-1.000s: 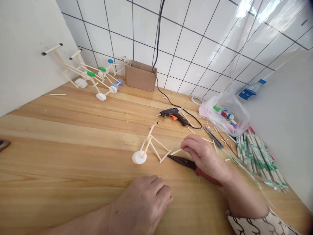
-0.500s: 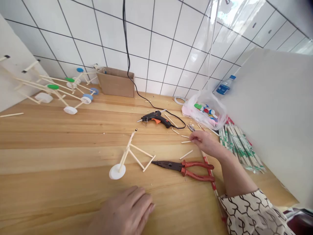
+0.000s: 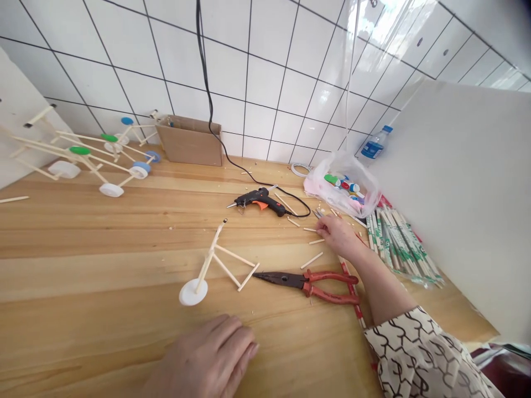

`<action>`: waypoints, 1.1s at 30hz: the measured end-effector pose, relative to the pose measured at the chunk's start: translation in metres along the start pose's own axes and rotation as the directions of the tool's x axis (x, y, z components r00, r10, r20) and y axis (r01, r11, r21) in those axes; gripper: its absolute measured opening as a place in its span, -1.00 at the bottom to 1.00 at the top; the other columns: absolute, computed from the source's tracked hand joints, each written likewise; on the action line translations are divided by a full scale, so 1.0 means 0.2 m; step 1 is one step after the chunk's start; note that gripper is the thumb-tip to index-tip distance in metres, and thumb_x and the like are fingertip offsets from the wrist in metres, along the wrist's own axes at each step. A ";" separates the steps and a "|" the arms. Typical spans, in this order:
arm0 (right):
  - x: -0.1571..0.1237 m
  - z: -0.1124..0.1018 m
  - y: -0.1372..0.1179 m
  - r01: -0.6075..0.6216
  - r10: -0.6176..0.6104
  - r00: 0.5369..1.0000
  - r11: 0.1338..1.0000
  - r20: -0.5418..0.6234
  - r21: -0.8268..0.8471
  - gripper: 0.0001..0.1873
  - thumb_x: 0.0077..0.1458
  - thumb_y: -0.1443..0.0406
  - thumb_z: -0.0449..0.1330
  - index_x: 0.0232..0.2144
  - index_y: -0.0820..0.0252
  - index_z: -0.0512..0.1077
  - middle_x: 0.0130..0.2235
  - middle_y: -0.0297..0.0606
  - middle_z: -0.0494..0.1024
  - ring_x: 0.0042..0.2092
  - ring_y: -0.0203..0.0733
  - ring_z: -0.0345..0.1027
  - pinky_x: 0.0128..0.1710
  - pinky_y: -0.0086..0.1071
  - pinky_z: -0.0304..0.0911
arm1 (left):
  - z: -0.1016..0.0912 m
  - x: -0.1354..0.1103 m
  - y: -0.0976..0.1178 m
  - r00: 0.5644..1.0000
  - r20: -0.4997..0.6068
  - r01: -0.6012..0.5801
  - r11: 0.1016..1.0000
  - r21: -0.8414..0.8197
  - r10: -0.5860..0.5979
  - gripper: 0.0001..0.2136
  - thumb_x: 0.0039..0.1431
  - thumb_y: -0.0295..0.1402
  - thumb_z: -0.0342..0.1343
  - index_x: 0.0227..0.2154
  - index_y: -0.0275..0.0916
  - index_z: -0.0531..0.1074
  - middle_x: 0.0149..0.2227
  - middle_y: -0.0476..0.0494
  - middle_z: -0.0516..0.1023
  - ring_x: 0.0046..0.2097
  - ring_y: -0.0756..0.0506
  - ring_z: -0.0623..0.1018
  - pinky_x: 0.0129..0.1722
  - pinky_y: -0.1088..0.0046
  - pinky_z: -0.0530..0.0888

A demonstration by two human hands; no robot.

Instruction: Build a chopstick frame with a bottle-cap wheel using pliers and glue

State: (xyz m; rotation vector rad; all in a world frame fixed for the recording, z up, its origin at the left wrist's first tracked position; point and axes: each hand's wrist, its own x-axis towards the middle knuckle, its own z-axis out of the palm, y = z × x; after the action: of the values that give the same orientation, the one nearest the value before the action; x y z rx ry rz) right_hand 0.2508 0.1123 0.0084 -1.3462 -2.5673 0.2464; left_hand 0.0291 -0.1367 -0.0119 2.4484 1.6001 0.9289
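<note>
My left hand [image 3: 211,354] rests on the wooden table at the bottom, its fingers loosely bent, with nothing seen in it. My right hand [image 3: 338,237] reaches to the right, thumb and fingers pinched at the end of a short wooden stick [image 3: 309,229]. Just below it lies another short stick [image 3: 316,241], with a longer stick [image 3: 311,260] nearer me. Pliers with red handles [image 3: 286,279] lie open in front of that hand. Between the hands and the wall stands a small stick frame [image 3: 227,268] with a white disc [image 3: 193,292] at its base.
A glue gun [image 3: 259,200] with a black cord lies mid-table. Several stick frames with coloured caps [image 3: 79,150] stand left, beside a cardboard box [image 3: 188,143]. On the right are a plastic bag of caps [image 3: 321,185], bundled sticks [image 3: 398,243] and a water bottle [image 3: 375,145].
My right hand has moved slightly away from me, from the lower short stick to the upper one. The lower stick has shifted a little right. My left hand stays put; the view has turned slightly.
</note>
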 end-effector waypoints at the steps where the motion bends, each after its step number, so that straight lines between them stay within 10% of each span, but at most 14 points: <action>1: 0.00 -0.01 -0.02 0.004 -0.004 1.000 1.000 -0.010 0.010 -0.87 -0.05 0.51 0.11 -0.53 0.23 0.35 -0.43 -0.27 0.41 -0.35 -0.22 0.26 -0.32 -0.37 0.16 | 0.00 0.00 0.00 1.000 0.011 0.004 1.000 -0.016 -0.004 -0.64 0.31 -0.48 -0.27 -0.47 -0.19 0.39 -0.51 -0.02 0.48 -0.46 -0.02 0.48 -0.45 0.52 0.39; 7: -0.11 -0.08 -0.24 0.150 -0.172 0.982 0.963 0.083 0.224 -0.88 0.11 0.43 0.03 -0.41 0.20 0.33 -0.42 -0.34 0.40 -0.36 -0.28 0.25 -0.34 -0.43 0.18 | -0.01 0.00 0.01 0.987 0.018 0.159 0.968 -0.193 -0.159 -0.75 0.30 -0.43 -0.19 -0.39 -0.17 0.37 -0.46 0.03 0.50 -0.42 0.02 0.50 -0.40 0.56 0.41; 14: -0.27 -0.09 -0.56 0.445 -0.579 0.784 0.777 0.226 0.446 -0.83 0.15 0.50 -0.01 -0.41 0.19 0.29 -0.39 -0.32 0.37 -0.29 -0.26 0.21 -0.19 -0.32 0.15 | -0.05 0.03 0.02 0.910 0.061 0.407 0.855 -0.323 -0.410 -0.89 0.24 -0.27 -0.02 -0.34 -0.18 0.32 -0.50 0.09 0.44 -0.51 0.06 0.44 -0.53 0.62 0.37; 20: -0.29 -0.08 -0.59 0.476 -0.637 0.715 0.745 0.288 0.467 -0.80 0.19 0.50 -0.05 -0.41 0.21 0.29 -0.40 -0.31 0.35 -0.30 -0.25 0.20 -0.20 -0.31 0.15 | -0.04 0.04 0.00 0.886 0.147 0.463 0.849 -0.255 -0.439 -0.81 0.24 -0.32 -0.04 -0.49 -0.20 0.28 -0.59 0.11 0.34 -0.57 0.07 0.35 -0.58 0.60 0.29; 25: -0.29 -0.08 -0.59 0.466 -0.645 0.711 0.730 0.280 0.500 -0.81 0.21 0.45 -0.04 -0.38 0.19 0.32 -0.39 -0.29 0.39 -0.29 -0.25 0.25 -0.20 -0.33 0.19 | -0.03 0.01 0.00 0.905 0.151 0.425 0.869 -0.253 -0.398 -0.83 0.27 -0.37 -0.10 -0.43 -0.20 0.31 -0.54 0.08 0.38 -0.51 0.05 0.37 -0.51 0.57 0.31; 33: -0.24 -0.07 -0.50 0.178 -0.462 0.824 0.760 0.328 0.625 -0.83 0.23 0.27 0.04 -0.31 0.20 0.41 -0.38 -0.35 0.46 -0.36 -0.34 0.29 -0.36 -0.49 0.22 | -0.08 0.04 0.01 0.874 0.143 0.486 0.842 -0.235 -0.464 -0.77 0.27 -0.35 -0.12 -0.50 -0.21 0.27 -0.60 0.10 0.31 -0.58 0.07 0.32 -0.57 0.59 0.26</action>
State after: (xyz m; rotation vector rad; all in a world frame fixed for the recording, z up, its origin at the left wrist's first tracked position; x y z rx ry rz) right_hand 0.2032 0.0171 0.0404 -0.6342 -2.6801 1.3009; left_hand 0.0244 -0.1339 0.0046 1.7621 1.7964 0.8722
